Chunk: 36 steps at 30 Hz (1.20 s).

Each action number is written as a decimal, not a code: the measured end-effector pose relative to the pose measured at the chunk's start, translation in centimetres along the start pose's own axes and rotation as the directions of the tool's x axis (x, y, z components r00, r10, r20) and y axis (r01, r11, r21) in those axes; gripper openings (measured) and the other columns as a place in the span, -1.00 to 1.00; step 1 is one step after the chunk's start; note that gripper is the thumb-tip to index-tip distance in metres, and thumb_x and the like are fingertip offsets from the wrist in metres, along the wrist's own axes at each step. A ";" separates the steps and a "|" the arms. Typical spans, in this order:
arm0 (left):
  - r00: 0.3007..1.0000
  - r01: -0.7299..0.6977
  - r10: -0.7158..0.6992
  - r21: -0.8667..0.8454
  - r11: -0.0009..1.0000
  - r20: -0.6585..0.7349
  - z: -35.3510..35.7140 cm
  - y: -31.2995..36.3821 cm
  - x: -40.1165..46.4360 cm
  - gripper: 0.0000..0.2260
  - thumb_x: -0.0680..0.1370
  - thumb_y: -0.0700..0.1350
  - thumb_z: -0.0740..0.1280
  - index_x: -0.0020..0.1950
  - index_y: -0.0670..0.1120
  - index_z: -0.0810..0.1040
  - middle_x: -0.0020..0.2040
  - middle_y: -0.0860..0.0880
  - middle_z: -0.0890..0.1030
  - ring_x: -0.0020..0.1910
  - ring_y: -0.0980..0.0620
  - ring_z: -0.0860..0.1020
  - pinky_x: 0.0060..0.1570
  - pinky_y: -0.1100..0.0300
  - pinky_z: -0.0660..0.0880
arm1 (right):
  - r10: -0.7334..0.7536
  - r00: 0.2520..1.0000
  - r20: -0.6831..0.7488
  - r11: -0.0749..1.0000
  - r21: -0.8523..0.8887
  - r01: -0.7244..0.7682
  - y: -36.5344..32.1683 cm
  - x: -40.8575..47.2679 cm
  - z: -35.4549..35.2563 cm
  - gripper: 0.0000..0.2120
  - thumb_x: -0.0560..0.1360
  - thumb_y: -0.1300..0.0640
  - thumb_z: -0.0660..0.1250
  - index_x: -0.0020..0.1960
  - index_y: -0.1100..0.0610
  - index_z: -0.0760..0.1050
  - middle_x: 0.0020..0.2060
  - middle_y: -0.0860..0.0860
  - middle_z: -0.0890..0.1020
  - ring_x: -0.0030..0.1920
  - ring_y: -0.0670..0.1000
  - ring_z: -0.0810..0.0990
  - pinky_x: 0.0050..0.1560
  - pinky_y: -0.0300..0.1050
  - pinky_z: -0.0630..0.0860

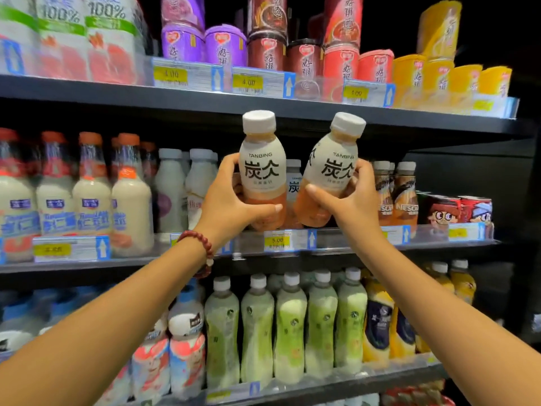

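If legible, TANBING bottles (262,171); 5.00 tag (277,240)

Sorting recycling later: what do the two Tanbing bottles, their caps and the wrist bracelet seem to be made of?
Left bottle and right bottle: likely clear plastic; tan liquid shows through below a matte cream wrap label. Left cap and right cap: probably plastic, opaque white, dull. Bracelet: smooth dark red round beads, perhaps wood or stone; cannot tell.

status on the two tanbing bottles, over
Left hand grips left bottle, upright. Right hand grips right bottle, tilted. Third bottle behind, between them.
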<state>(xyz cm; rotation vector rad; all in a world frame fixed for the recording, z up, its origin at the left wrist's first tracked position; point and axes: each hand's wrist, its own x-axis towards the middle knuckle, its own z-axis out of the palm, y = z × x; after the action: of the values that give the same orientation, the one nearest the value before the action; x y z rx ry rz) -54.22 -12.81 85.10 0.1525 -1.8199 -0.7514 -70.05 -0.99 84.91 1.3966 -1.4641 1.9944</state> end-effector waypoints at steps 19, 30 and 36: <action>0.958 0.235 -0.284 0.441 0.866 0.046 1.8 -3.8 3.0 -0.41 0.20 -0.03 0.61 0.03 -0.06 0.31 -0.13 0.14 0.42 -0.12 0.14 0.44 -0.36 0.42 0.31 | 0.290 0.906 0.307 0.954 -0.164 -0.250 6.0 3.4 3.2 -0.40 0.29 0.11 0.56 0.17 0.16 0.29 0.01 0.02 0.54 -0.12 -0.18 0.53 -0.37 -0.37 0.50; 0.926 0.255 -0.365 0.551 0.795 0.098 2.6 -3.9 2.8 -0.31 0.21 0.06 0.60 0.17 -0.13 0.35 0.00 0.04 0.48 -0.03 0.07 0.48 -0.15 0.22 0.48 | 0.334 0.862 0.381 0.852 -0.513 -0.104 5.1 3.1 2.0 -0.41 0.30 -0.02 0.53 0.17 0.18 0.33 0.01 -0.01 0.51 -0.03 -0.05 0.49 -0.24 -0.28 0.44; 0.918 0.284 -0.389 0.563 0.776 0.073 3.0 -3.6 2.8 -0.32 0.21 0.07 0.59 0.16 -0.13 0.33 -0.02 0.03 0.47 -0.06 0.06 0.47 -0.10 0.16 0.50 | 0.351 0.861 0.367 0.817 -0.569 -0.091 5.0 2.5 2.1 -0.43 0.29 -0.01 0.54 0.16 0.19 0.40 0.11 0.08 0.57 0.09 0.05 0.55 0.05 -0.05 0.54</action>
<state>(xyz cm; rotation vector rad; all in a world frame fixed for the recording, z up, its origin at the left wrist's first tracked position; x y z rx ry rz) -58.85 -15.73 84.80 0.8331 -2.1826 -0.4756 -73.66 -5.67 84.24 1.5311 -2.2761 1.2142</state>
